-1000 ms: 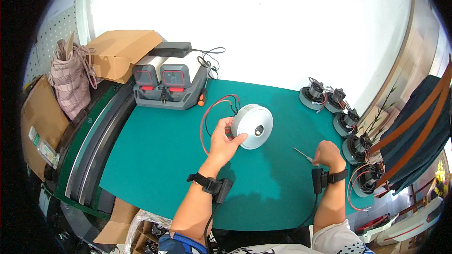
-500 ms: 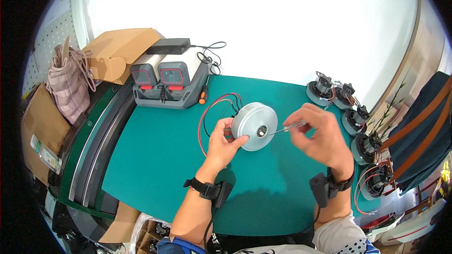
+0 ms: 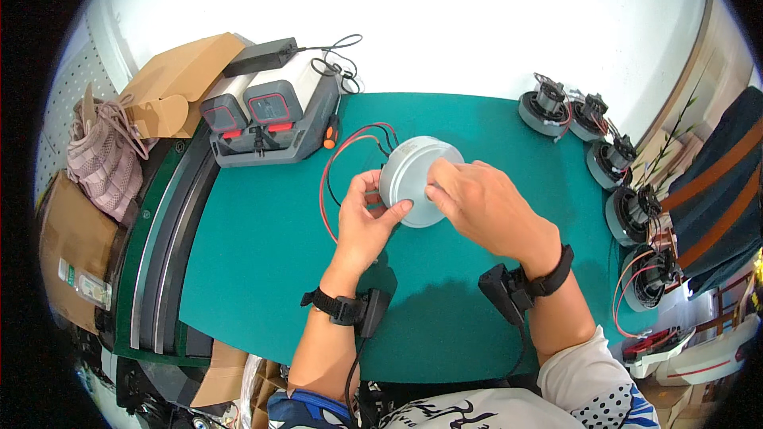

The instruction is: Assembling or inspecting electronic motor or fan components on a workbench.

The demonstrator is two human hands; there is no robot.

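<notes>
On the green mat (image 3: 262, 270) I hold a round silver motor (image 3: 407, 168), tilted up on its edge. My left hand (image 3: 364, 221) grips its left rim with thumb and fingers. My right hand (image 3: 486, 208) lies over the motor's face with the fingertips pinched at its centre. The thin metal tool it carried is hidden under those fingers. Red and black wires (image 3: 328, 168) loop out from the back of the motor to the left.
Several similar motors (image 3: 632, 210) with wires line the mat's right edge. A grey case holding two red-and-grey packs (image 3: 270, 115) stands at the back left, with a black adapter (image 3: 258, 55), a brown paper bag (image 3: 171, 79) and a pink knitted item (image 3: 103, 155) beyond.
My right hand rose from the mat with a thin tool and came left onto the motor's face. My left hand kept its grip and tilted the motor more upright.
</notes>
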